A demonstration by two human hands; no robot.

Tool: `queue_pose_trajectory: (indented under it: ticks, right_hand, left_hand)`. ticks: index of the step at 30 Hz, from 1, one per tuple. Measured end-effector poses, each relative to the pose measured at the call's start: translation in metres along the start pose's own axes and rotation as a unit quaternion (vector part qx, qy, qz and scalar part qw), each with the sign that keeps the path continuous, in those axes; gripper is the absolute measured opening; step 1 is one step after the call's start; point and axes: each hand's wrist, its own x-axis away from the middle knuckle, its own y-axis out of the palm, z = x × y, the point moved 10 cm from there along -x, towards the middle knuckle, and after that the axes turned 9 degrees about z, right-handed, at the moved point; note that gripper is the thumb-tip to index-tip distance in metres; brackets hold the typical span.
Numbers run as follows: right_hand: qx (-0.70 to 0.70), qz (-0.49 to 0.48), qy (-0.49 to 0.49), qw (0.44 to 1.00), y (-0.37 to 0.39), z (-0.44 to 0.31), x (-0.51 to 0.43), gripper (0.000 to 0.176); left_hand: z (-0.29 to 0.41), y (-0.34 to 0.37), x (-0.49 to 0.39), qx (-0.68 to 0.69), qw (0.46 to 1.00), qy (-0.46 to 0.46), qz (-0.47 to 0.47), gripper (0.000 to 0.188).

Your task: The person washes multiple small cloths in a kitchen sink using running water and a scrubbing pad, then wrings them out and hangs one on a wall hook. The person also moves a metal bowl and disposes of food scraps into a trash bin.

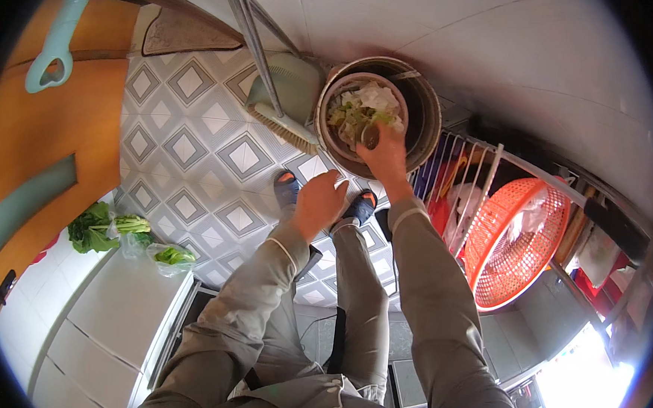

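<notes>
My right hand (388, 154) reaches over a smaller inner bin (403, 93), gripping a small round dark-centred object (370, 135) whose exact kind is unclear. Vegetable scraps (350, 113) and crumpled white plastic or paper (379, 96) fill this inner bin. It sits inside a large round metal-looking bucket (434, 107) against the wall. My left hand (320, 202) hovers lower and to the left, outside the bucket. Its thumb stands apart from its loosely curled fingers, and nothing shows in it.
Left of the bucket stand a broom (286, 127) and a green dustpan (294, 84). An orange plastic basket (517, 244) hangs on a white wire rack (476, 185) at the right. Leafy greens (92, 229) and bagged vegetables (172, 256) rest on the white surface at the left, near a wooden door (80, 110).
</notes>
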Motion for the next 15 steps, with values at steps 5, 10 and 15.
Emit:
queue_pose_trajectory:
  ticks: [5,10,15]
  right_hand:
    - [-0.458,0.033,0.296,0.838,-0.02,0.032,0.025,0.043]
    - [-0.775,-0.067,0.377,0.502,-0.058,-0.031,0.076,0.059]
    - [-0.833,-0.075,0.315,0.448,-0.109,-0.082,0.09,0.069]
  left_hand:
    - [0.008,-0.027,0.002,0.053,0.996,0.032,0.063,0.028]
    - [0.007,-0.046,0.016,0.131,0.99,-0.041,0.025,0.03]
    - [0.035,-0.076,0.032,0.102,0.995,-0.006,0.011,0.031]
